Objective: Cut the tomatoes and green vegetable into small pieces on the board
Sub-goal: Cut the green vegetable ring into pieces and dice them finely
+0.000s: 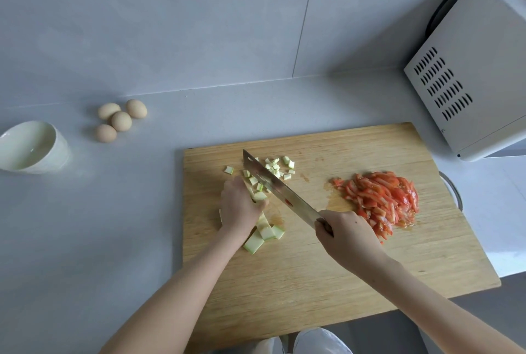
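The right hand [345, 235] has its fingers wrapped tight around the handle of a broad knife [280, 189], whose blade slants away from that grip, up and to the left. Just left of the blade, the left hand [242, 207] curls its fingers down over the green vegetable strips [263, 232], pinning them to the wooden board [313, 282]; the strips' ends stick out from under the wrist on the person's side. Around the blade's far end lie small green pieces [277, 167], scattered on both sides of it. Just right of the knife hand sits a heap of cut tomato [382, 202], wet juice around it. Well out to the left, off the board on the grey counter [99, 225], 4 eggs [121, 121] cluster together, with a white bowl [31, 147] farther left. Far right stands a white appliance [478, 83] with side vents.
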A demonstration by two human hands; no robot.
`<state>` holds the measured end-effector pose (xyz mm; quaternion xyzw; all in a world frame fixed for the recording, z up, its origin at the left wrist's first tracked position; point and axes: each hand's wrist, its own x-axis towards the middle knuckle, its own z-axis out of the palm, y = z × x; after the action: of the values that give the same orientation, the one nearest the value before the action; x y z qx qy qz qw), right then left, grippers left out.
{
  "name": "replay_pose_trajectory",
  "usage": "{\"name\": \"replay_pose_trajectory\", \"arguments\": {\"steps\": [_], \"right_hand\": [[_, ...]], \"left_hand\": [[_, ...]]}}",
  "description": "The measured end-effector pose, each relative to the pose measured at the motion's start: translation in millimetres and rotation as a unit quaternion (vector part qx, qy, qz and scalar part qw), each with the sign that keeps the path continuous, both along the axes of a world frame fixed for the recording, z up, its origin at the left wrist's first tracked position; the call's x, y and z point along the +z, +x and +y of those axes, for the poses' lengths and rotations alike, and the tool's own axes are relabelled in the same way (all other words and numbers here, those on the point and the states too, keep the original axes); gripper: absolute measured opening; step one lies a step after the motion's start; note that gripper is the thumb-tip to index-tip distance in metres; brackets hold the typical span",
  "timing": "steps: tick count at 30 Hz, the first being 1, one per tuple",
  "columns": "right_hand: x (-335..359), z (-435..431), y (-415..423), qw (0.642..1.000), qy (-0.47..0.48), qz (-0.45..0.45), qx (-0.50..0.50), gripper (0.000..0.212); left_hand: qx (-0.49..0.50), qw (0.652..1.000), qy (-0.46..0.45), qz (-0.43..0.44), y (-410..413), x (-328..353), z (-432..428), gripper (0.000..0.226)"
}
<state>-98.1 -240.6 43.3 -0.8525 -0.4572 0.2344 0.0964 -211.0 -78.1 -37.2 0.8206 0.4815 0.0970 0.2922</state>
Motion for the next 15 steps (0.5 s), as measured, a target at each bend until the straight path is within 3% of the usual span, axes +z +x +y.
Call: {"name": "replay_pose_trajectory", "arguments": {"steps": [9, 15], "right_hand": [[-7, -6, 1, 1.000, -0.006, -0.003, -0.012, 0.034], [-10, -10, 5, 0.999, -0.027, -0.023, 0.010, 0.030]], "left_hand": [[-0.094, 0.995, 0.019, -0.025, -3, 3, 13, 0.035], [-0.005, 0.992, -0.015, -0.123, -11, -4, 3, 0.016]]}}
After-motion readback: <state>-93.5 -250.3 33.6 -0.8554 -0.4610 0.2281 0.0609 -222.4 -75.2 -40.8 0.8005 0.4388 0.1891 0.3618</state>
